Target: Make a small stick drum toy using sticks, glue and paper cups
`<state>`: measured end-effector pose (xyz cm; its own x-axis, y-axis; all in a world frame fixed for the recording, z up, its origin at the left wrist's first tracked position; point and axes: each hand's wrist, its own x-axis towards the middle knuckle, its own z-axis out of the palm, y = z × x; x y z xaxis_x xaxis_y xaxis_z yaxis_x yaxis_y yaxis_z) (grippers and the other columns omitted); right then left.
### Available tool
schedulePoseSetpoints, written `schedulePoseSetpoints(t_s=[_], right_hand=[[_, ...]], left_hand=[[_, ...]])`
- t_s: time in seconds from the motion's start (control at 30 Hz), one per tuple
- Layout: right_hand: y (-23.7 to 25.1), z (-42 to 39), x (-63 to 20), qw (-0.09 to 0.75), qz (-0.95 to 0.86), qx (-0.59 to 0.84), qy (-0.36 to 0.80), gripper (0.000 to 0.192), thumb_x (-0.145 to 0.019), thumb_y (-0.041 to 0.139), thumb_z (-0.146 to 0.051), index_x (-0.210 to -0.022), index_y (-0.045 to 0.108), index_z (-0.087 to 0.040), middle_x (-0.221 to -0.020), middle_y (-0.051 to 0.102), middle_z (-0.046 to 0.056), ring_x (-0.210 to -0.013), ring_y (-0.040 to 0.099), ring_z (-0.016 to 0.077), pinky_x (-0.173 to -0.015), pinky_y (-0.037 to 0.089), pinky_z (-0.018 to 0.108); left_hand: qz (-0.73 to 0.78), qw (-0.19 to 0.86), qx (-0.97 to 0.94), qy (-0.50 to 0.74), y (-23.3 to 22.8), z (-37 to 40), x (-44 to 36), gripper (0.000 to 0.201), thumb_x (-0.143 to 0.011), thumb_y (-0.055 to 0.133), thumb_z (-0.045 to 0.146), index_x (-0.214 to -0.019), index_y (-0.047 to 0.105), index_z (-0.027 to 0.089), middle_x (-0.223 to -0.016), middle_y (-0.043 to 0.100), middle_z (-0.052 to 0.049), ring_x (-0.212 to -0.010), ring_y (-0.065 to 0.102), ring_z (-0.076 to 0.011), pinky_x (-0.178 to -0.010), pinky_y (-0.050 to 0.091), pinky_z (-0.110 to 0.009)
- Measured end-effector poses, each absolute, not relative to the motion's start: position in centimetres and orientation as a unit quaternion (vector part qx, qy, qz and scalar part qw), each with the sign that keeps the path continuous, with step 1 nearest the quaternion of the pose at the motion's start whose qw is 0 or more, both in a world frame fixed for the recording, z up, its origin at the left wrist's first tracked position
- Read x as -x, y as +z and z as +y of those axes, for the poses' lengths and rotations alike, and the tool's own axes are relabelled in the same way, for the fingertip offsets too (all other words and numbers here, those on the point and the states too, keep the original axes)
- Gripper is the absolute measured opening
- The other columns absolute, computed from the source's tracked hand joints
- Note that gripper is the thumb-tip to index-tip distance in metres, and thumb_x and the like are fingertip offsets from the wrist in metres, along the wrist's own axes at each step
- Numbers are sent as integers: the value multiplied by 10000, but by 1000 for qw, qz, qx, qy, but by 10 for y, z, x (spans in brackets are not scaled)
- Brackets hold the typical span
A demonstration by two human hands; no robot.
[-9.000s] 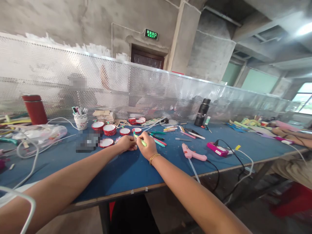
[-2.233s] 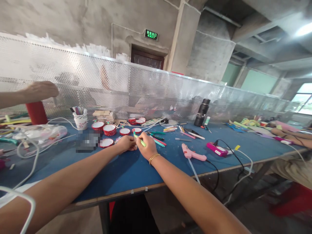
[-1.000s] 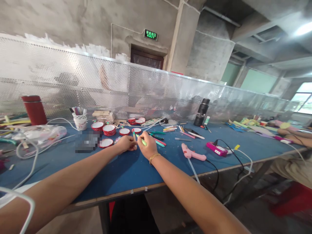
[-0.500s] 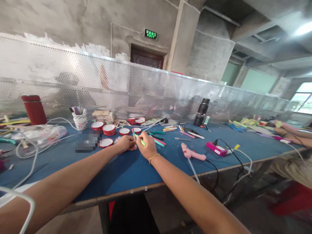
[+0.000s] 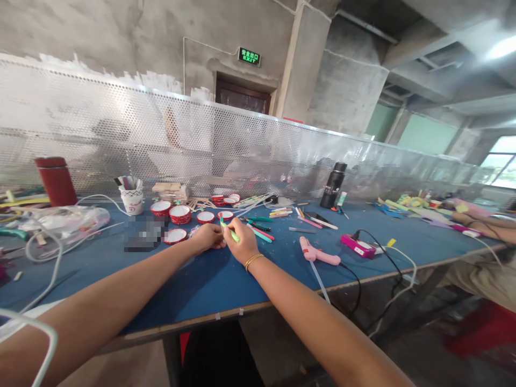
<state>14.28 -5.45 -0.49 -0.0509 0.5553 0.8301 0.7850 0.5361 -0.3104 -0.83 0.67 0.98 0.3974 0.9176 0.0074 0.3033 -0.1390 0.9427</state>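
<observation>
My right hand (image 5: pixel 242 242) is closed around a light green marker (image 5: pixel 232 234), whose front end points up and left toward my other hand. Close beside it, my left hand (image 5: pixel 210 237) pinches a small flat stick (image 5: pixel 221 218) that stands up from the fingers and looks green along its upper part. The stick's lower end is hidden by the fingers. Just behind the hands lies a small red-rimmed white round piece (image 5: pixel 226 215). Another such round piece (image 5: pixel 175 236) is left of my left hand. Several coloured markers (image 5: pixel 264 235) and green-handled pliers (image 5: pixel 260 219) lie right of the hands.
A pink glue gun (image 5: pixel 318 253) rests near the front edge, with a magenta power strip (image 5: pixel 358 246) and cables to its right. A black bottle (image 5: pixel 334 185), a red bottle (image 5: pixel 56 181) and a pen cup (image 5: pixel 132 200) stand along the back. Another person's arm (image 5: pixel 479 220) is far right.
My right hand has shifted slightly left with the marker, and the marker has tilted a little. My left hand stays almost still.
</observation>
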Motion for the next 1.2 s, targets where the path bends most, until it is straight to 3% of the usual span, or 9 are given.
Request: schedulePoseSetpoints(t_s=[0.17,0.53,0.8,1.03,1.2], right_hand=[[-5,-53,-146,521,-694,485,-108,135,-976,537,-275,-853,572,-230,-735,688,15,-686,636,179,-655,393,264],[-5,-55,-142,503,-720,463,-115,144,-987,517,-286,-864,570,-234,-757,704,25,-714,651,188,-683,409,273],[-3,-56,-145,520,-695,486,-103,153,-985,518,-296,-853,569,-236,-738,693,22,-696,640,187,-665,405,268],[-2,-57,-143,512,-715,466,-91,152,-981,526,-305,-851,564,-235,-756,699,21,-713,646,184,-677,410,266],[-3,-55,-146,534,-688,484,-84,158,-984,515,-297,-841,551,-240,-716,673,7,-676,632,179,-659,408,268]], left_hand=[[456,478,-682,314,10,9,8,275,-640,881,336,-655,665,167,-594,712,-13,-559,681,-138,-578,561,-216],[443,495,-673,325,10,6,8,176,-622,840,193,-636,667,164,-604,706,-10,-583,694,-143,-575,553,-210],[453,485,-678,316,7,12,9,261,-642,883,327,-663,675,171,-609,715,-22,-583,695,-155,-592,564,-229],[447,484,-685,313,9,9,9,223,-637,872,281,-677,683,170,-628,723,-14,-608,700,-147,-600,554,-215],[460,479,-681,309,12,5,8,305,-624,907,338,-652,653,172,-600,715,-20,-592,693,-149,-598,558,-221]])
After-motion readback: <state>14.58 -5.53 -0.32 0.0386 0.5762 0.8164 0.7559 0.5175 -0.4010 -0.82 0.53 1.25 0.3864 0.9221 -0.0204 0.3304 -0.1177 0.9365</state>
